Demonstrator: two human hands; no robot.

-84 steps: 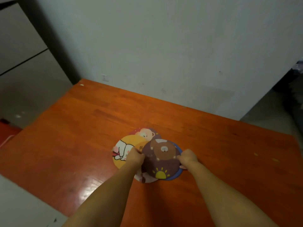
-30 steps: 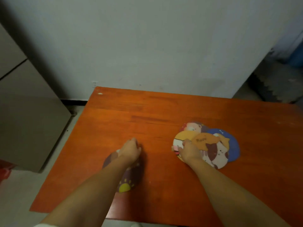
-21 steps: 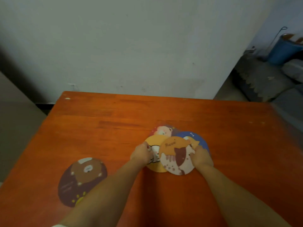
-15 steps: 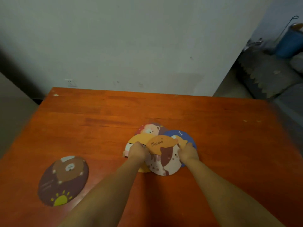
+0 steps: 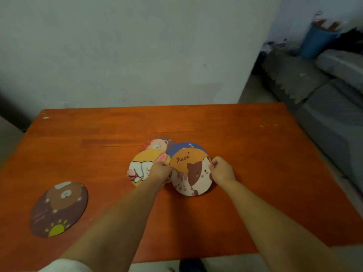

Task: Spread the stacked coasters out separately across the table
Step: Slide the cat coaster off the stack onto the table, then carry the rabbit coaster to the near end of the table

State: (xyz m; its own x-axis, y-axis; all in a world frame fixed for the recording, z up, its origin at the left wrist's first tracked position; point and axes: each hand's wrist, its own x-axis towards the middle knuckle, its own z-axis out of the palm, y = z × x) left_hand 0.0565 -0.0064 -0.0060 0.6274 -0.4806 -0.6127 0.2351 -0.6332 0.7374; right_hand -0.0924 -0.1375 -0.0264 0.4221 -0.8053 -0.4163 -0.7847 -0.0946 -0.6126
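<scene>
Head view: left hand [image 5: 160, 170] and right hand [image 5: 222, 170] pinch opposite edges of the cat coaster [image 5: 191, 172], topmost of the centre pile on the counter [image 5: 255, 154]. Risk: dragging could shift the overlapped coasters beneath. Count: five coasters visible, the brown bear coaster [image 5: 59, 209] already separate, four overlapping.
</scene>
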